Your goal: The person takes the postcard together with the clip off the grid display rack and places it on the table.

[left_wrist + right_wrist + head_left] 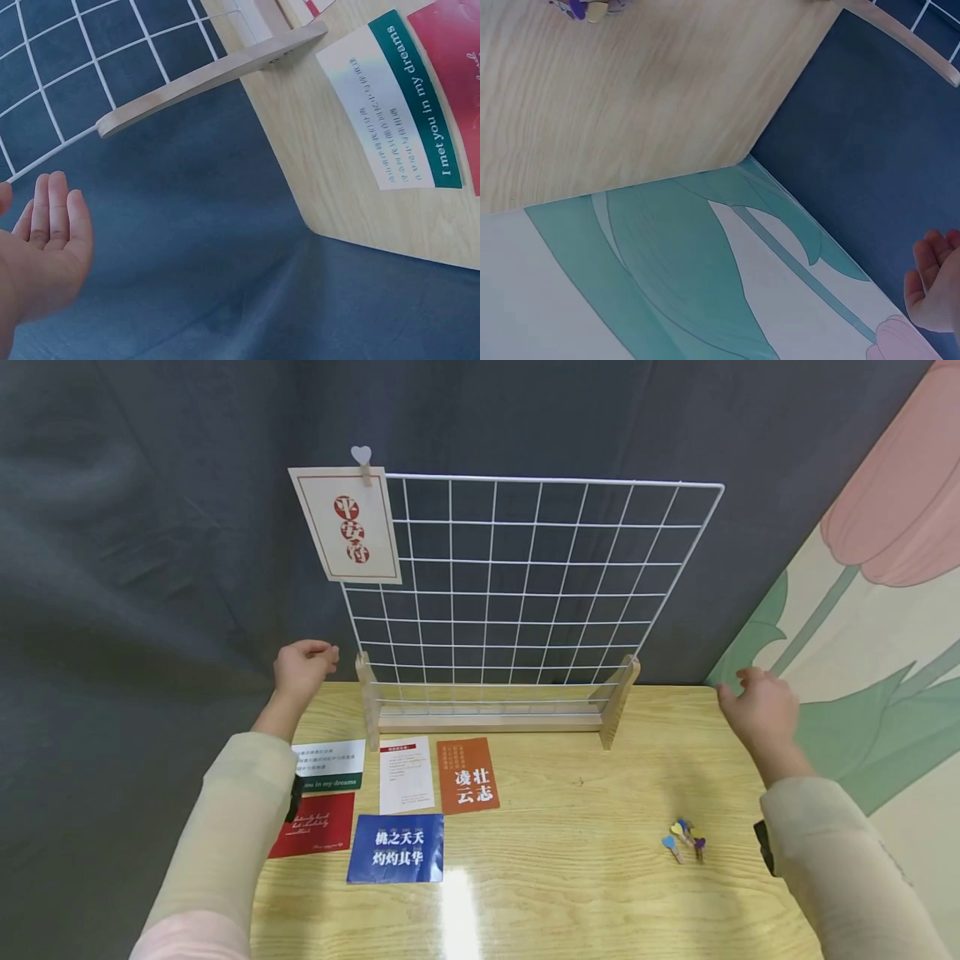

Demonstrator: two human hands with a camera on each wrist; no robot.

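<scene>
My left hand (303,668) hovers left of a white wire grid (555,480) with nothing in it. In the left wrist view its fingers reach up near the grid's side wire. My right hand (761,706) is raised off to the right, well apart from the grid, also holding nothing, fingers relaxed. On the grid's upper left corner hangs a white card (347,527) with red characters, held by a small clothespin (362,455) with a white heart. Several heart-topped clothespins (684,837) lie in a small pile below my right hand.
The grid stands in a wooden base (491,723) at the table's back edge. Left of centre lie a white-and-green card (327,767), a red card (322,827), a white card (406,781), an orange card (468,777) and a blue card (395,852). Dark cloth hangs behind.
</scene>
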